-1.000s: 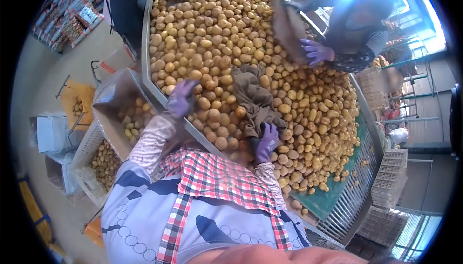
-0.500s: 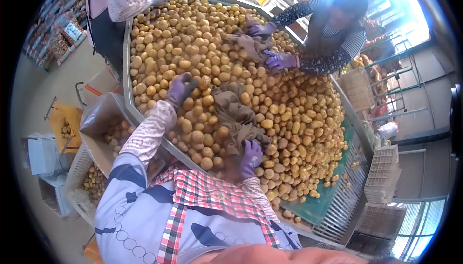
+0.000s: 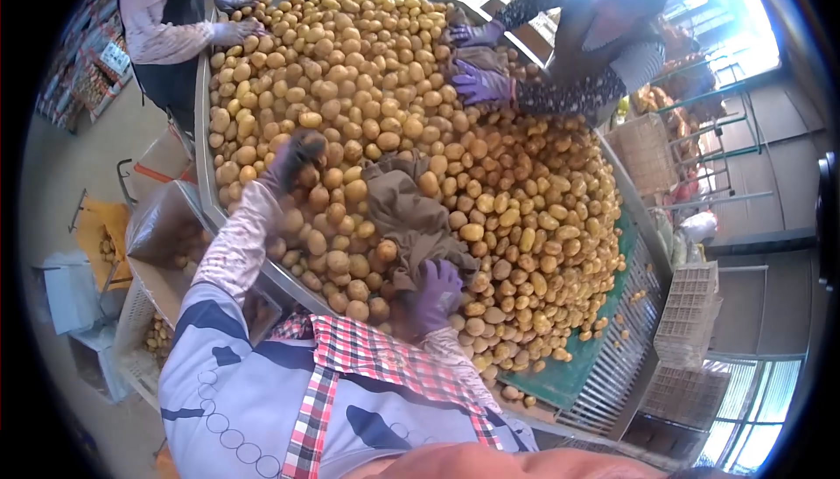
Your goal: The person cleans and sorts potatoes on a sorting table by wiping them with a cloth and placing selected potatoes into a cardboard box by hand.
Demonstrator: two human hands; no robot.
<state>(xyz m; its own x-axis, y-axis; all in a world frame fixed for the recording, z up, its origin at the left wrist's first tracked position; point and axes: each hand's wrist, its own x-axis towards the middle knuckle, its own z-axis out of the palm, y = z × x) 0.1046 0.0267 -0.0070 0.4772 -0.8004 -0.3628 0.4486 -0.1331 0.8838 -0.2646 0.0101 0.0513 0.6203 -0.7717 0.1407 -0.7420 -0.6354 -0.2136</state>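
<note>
1. Head view: a heap of potatoes (image 3: 350, 50) covers most of a metal-rimmed table (image 3: 203, 129).
2. The left hand (image 3: 296, 162), gloved, is over the potatoes near the left rim, fingers curled; blur hides whether it is closed on one, so I cannot tell.
3. The right hand (image 3: 437, 291), in a purple glove, lies at the near end of a brown cloth (image 3: 404, 208); whether its fingers grip the fabric, I cannot tell.
4. That cloth lies crumpled on the potatoes, between the two hands and reaching farther than the right one.
5. At far left, one co-worker (image 3: 162, 37) reaches onto the heap; at far right, another co-worker (image 3: 564, 46) has purple gloves against a second cloth (image 3: 490, 61).
6. A green mat (image 3: 560, 383) shows at the heap's near right edge.
</note>
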